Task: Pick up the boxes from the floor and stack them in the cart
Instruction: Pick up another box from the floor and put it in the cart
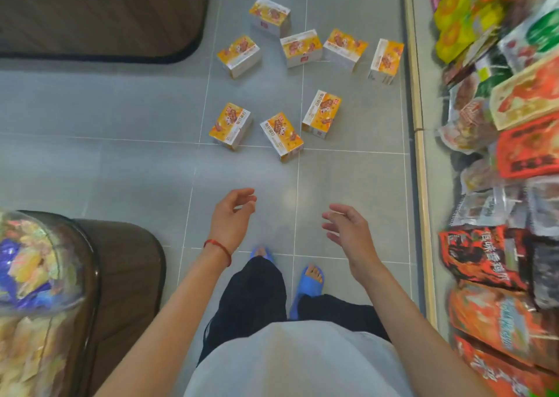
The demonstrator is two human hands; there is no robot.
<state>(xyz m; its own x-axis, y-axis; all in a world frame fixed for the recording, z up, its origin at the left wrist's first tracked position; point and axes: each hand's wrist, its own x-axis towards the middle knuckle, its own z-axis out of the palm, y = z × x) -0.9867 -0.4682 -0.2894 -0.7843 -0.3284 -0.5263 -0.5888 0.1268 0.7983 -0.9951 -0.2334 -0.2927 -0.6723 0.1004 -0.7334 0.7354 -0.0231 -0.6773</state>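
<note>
Eight yellow boxes (281,136) on floor (121,109); lettering illegible

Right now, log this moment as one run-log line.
phase: pre-pick | left hand: open, empty | right hand: open, empty | boxes: eight scattered on floor, none lifted

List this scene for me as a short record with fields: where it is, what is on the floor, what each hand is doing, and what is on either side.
place: shop aisle with grey tiled floor
yellow boxes: eight, scattered on the floor, none stacked
left hand: empty, fingers loosely curled, short of the boxes
right hand: empty, fingers relaxed
right side: shelf of snack packets
left side: clear bin of wrapped sweets
</note>
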